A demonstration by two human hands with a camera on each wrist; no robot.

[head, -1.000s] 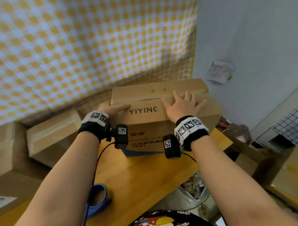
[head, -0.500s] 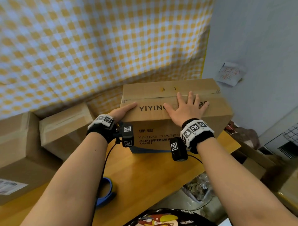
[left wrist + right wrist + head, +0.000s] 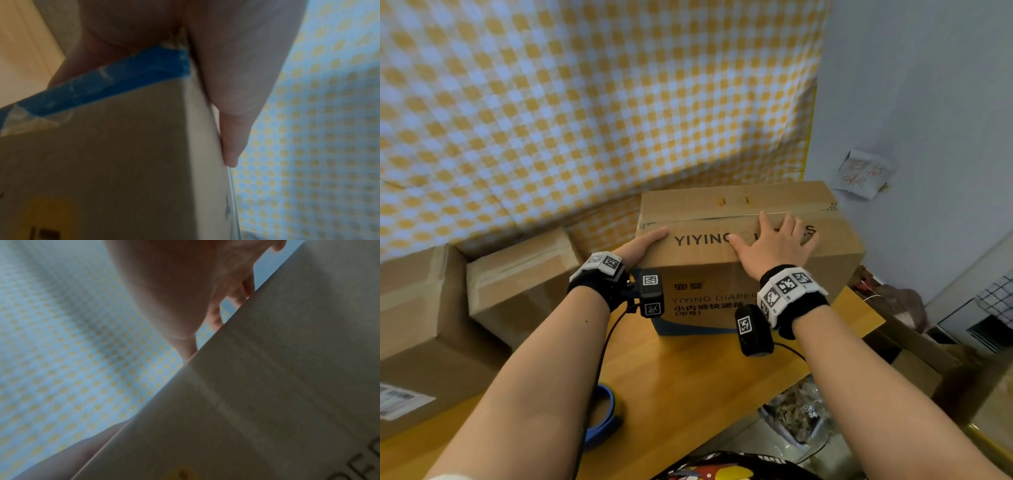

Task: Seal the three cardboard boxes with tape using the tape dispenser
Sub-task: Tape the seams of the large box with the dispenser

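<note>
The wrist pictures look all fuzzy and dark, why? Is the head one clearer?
Left wrist view: too close, so the box and left hand blur in shadow. Right wrist view: box and right hand are also soft and dim. Head view: bright and sharp, and straight edges bend near the borders.

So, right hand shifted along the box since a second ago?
No: right hand stays flat on the diaper box, thumb tip beside the YIYING print's last letter.

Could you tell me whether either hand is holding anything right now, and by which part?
Nothing is gripped. The right hand lies flat on the printed box's top flap, fingers spread; the left hand rests open against its upper left corner.
</note>
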